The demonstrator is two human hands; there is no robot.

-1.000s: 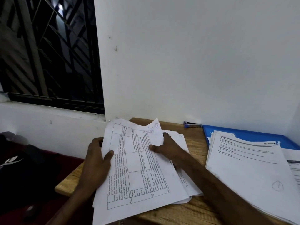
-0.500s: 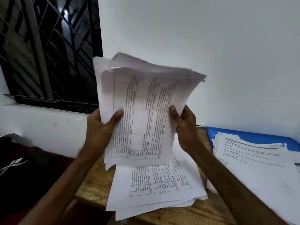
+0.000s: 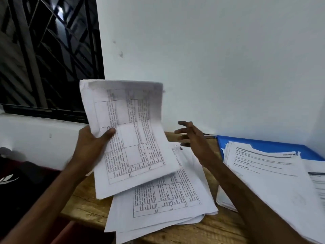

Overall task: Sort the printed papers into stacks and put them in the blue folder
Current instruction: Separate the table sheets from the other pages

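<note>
My left hand [image 3: 91,147] grips a bundle of printed table sheets [image 3: 133,138] by its left edge, holding it tilted above the wooden table [image 3: 84,208]. My right hand [image 3: 191,136] hovers to the right of the bundle with fingers spread, holding nothing. Below the bundle lies a loose stack of similar table sheets [image 3: 167,205] on the table. The blue folder [image 3: 263,143] lies open at the right by the wall, with another stack of printed papers [image 3: 274,176] on it.
A white wall rises directly behind the table. A barred window [image 3: 44,55] is at the upper left above a white ledge. A dark bag [image 3: 21,182] sits left of the table. A small dark object [image 3: 209,136] lies by the wall near the folder.
Both hands lifted the bundle off the stack and held it upright. Now the right hand has let go and moved right; the left hand alone holds the bundle, lower and tilted.
</note>
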